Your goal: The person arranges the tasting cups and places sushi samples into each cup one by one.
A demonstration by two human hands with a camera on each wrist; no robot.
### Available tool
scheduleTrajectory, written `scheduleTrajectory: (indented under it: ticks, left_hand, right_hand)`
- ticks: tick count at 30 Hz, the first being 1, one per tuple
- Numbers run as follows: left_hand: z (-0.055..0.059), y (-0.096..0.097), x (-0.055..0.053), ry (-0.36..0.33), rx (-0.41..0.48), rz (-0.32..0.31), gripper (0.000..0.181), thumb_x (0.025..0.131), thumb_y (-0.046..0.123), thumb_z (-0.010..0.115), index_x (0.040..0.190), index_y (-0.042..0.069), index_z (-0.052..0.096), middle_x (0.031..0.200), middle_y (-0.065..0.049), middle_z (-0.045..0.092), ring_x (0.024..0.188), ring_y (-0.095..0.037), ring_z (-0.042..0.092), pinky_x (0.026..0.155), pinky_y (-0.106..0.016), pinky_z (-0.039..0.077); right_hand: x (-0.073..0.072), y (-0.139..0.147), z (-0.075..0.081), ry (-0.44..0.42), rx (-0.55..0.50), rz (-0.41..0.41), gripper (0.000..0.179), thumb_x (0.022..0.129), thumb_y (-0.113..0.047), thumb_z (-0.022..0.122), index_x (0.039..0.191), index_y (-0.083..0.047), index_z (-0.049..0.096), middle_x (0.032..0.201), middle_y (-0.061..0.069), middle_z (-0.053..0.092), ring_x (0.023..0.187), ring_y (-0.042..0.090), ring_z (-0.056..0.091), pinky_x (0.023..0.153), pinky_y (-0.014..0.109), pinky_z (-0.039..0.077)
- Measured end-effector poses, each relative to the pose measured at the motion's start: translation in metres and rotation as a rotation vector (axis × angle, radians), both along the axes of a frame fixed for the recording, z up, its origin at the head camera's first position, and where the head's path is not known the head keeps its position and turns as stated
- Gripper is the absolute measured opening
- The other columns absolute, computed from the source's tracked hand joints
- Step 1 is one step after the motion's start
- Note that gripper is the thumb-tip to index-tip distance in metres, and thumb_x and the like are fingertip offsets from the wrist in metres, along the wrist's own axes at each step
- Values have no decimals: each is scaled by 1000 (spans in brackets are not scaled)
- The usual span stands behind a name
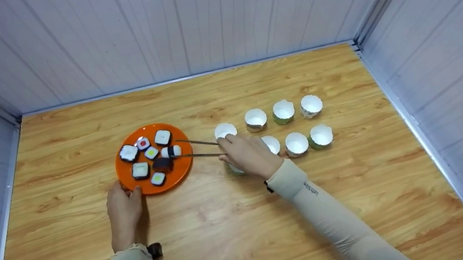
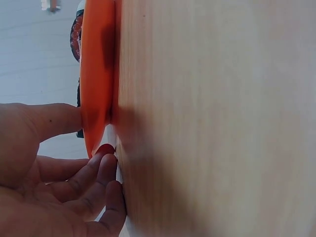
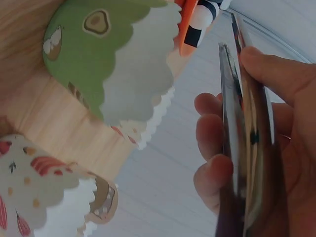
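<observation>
My left hand (image 1: 124, 209) holds the near left rim of an orange plate (image 1: 180, 171), thumb over the rim and fingers at its underside in the left wrist view. Several toy sushi pieces lie on the plate, among them a white one with a black band (image 1: 171, 151) and a dark one (image 1: 162, 164). Metal tongs (image 1: 204, 155) are gripped in my right hand (image 1: 250, 154), their arms spread and reaching left over the plate's right side. The tips are beside the banded piece; whether they touch it I cannot tell.
Several paper baking cups stand in two rows to the right, including a white one (image 1: 225, 130) behind my right hand and a green one (image 3: 84, 54) partly under it. Panel walls (image 1: 205, 22) enclose the wooden table (image 1: 223, 252) at the back and sides.
</observation>
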State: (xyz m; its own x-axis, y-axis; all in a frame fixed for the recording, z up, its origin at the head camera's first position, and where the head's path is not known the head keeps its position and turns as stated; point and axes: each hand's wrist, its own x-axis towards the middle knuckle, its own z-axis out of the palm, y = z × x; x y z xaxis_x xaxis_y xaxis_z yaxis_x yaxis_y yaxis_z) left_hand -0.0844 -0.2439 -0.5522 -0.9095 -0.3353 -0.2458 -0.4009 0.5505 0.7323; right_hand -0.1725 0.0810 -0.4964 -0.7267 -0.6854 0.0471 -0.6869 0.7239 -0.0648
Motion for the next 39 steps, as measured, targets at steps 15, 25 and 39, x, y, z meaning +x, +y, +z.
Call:
scheduleTrajectory:
  ticks: [15,25,39]
  left_hand:
    - [0,4,-1,47,-33,1,43,101,12,53,136,-13,44,117,-28,51,103,-38,48,85,-50,40]
    - [-2,3,-1,33,-12,-2,40,102,13,53,135,-11,47,123,-28,52,112,-39,49,94,-54,40]
    - [-4,2,1,55,-45,6,37,100,12,55,129,-11,49,111,-25,52,99,-36,47,81,-47,39]
  right_hand:
    - [-10,-16,-2,-19,58,-35,27,101,-35,61,117,-15,64,94,2,64,78,23,65,53,37,50]
    - [-11,-16,-3,-114,47,-35,26,103,-34,56,118,-15,66,97,3,68,74,23,64,54,39,49]
    - [-8,0,1,-21,-66,-2,23,103,-34,58,110,-14,65,89,3,66,67,22,63,48,38,48]
